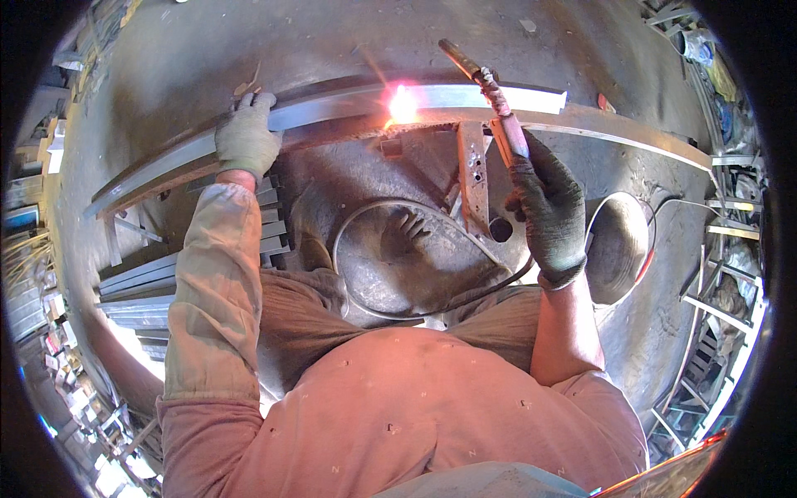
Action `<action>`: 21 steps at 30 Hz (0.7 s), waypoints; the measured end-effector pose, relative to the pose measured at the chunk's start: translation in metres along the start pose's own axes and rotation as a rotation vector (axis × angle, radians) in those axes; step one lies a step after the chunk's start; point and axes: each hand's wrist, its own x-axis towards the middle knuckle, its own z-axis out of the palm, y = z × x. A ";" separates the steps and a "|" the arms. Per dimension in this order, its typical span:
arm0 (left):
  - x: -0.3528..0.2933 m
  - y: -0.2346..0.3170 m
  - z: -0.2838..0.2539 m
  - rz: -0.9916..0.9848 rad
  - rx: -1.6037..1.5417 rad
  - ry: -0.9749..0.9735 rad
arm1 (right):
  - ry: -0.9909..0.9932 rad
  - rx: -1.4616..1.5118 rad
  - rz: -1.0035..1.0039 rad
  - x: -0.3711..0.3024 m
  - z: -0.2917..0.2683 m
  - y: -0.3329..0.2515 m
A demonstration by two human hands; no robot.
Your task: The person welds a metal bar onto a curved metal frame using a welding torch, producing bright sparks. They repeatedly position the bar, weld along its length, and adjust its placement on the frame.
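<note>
My left hand (pixel 247 137), in a pale glove, lies over a long silvery metal bar (pixel 332 108), its fingers bent over the far edge. The bar rests along a rusty steel beam (pixel 614 140). On the bar, to the right of that hand, a glaring pink-white spot (pixel 403 105) hides the metal around it. My right hand (pixel 550 212), in a dark glove, is closed around a welding electrode holder (pixel 511 133) with a wrapped handle. The holder's brownish end points up and left, past the bar's far edge. No rod shows clearly in it.
A rusty upright (pixel 473 178) with holes stands below the beam, between my hands. Nearer me lies a round hoop (pixel 340 278), with a dark cable beside it. A bucket (pixel 618 249) stands at the right. Stacked metal tubes (pixel 141 290) lie at the left, and racks line the right wall.
</note>
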 end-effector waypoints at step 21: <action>0.010 -0.071 0.042 0.259 -0.539 0.050 | -0.038 -0.073 0.026 -0.003 -0.003 -0.001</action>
